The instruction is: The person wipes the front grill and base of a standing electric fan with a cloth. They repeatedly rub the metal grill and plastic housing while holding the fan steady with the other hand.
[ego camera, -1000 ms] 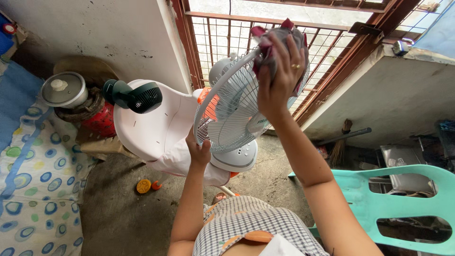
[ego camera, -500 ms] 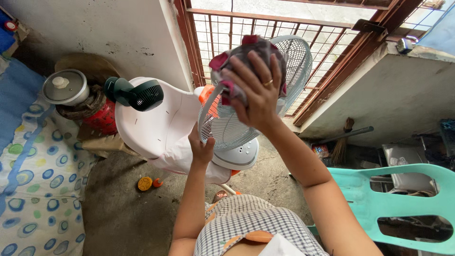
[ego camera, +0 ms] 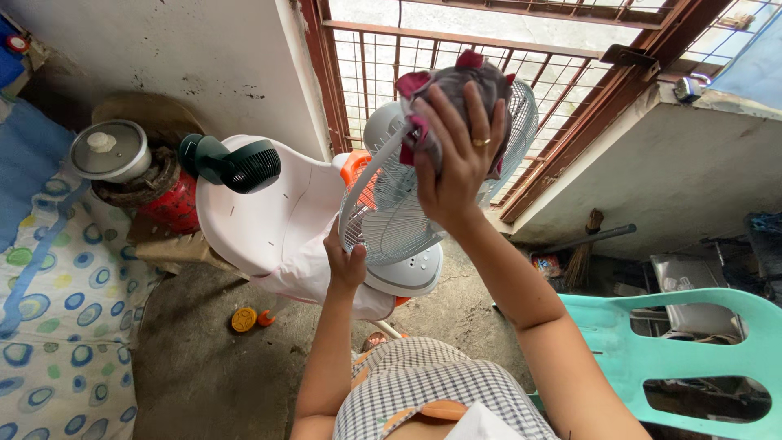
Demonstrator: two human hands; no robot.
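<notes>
Right hand (ego camera: 458, 163) shifted lower across one white fan grille (ego camera: 391, 216), palm pressing one grey-and-maroon rag (ego camera: 456, 85), left hand (ego camera: 346, 261) clasping grille rim, one teal chair (ego camera: 692, 342) nearby.

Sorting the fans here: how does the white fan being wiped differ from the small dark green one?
The white fan is larger, with a pale open wire grille; the dark green fan is small with a dark, dense grille. The white fan is steadied by the left hand and wiped by the right hand with a cloth; the green fan sits untouched. Both have round heads.
</notes>
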